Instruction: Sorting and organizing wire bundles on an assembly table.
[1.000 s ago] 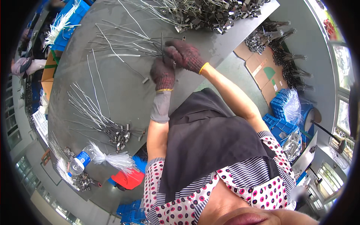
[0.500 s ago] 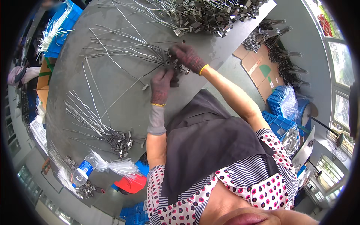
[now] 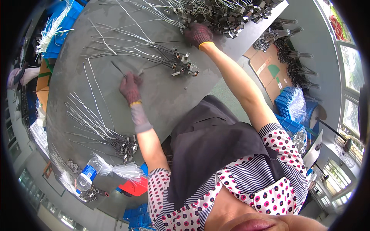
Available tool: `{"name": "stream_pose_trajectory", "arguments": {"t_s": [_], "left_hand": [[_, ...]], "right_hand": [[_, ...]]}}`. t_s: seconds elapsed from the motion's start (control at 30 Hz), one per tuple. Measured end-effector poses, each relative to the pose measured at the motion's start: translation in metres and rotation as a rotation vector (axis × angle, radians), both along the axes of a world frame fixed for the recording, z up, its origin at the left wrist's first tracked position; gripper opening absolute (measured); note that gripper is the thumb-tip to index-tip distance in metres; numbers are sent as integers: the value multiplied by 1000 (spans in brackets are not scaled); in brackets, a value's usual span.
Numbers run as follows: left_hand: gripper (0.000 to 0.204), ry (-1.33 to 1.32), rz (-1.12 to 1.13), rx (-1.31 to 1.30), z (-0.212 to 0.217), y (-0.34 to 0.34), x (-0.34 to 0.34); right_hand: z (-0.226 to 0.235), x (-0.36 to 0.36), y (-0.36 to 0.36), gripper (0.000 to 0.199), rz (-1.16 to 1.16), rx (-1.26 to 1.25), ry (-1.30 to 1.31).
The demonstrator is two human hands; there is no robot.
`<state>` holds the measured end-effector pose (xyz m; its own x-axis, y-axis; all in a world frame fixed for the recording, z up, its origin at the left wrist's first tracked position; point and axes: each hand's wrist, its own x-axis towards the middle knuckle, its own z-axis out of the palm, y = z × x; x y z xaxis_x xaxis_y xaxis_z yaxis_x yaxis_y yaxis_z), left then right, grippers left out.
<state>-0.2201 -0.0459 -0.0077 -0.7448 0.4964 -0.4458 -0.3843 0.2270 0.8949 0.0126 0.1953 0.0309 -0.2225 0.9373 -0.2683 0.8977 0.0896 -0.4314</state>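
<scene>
My left hand (image 3: 131, 89), in a dark red knit glove with a grey sleeve at the wrist, is closed and smeared by motion. A dark cable (image 3: 118, 68) sticks out past its fingers, and a small metal connector shows at its other side. To its right lies a loose group of cables with metal-shelled connectors (image 3: 178, 66), touched by neither hand. Farther off, my gloved right hand (image 3: 198, 34) reaches the near edge of the big heap of cable connectors (image 3: 231, 17). Its fingers are curled down there; what they grip is hidden.
Another bundle of cables (image 3: 125, 146) lies on the grey table (image 3: 142, 115) at near left. Beyond it are a water bottle (image 3: 85, 177) and white ties (image 3: 123, 171). Blue crates (image 3: 287, 104) and cardboard (image 3: 266, 67) with more cables are on the right.
My hands have parted from the middle connector group. The left has moved left and nearer with a cable; the right has moved away to the heap. The connector group now lies uncovered.
</scene>
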Motion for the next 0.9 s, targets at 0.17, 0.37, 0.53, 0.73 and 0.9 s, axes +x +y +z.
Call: {"name": "stream_pose_trajectory", "arguments": {"t_s": [0.17,0.37,0.53,0.73,0.9], "left_hand": [[24,102,-71,87,-17,55,-27],[23,584,-243,-184,-23,49,-35],[22,170,-212,265,44,53,50],[23,-183,-402,266,56,44,126],[25,-68,-436,121,46,60,128]], "right_hand": [[17,16,-11,38,177,-60,-109],[17,72,-53,21,232,93,-71],[4,68,-48,19,338,326,-295],[-6,72,-27,23,646,475,-277],[20,60,-6,20,592,31,-199]]}}
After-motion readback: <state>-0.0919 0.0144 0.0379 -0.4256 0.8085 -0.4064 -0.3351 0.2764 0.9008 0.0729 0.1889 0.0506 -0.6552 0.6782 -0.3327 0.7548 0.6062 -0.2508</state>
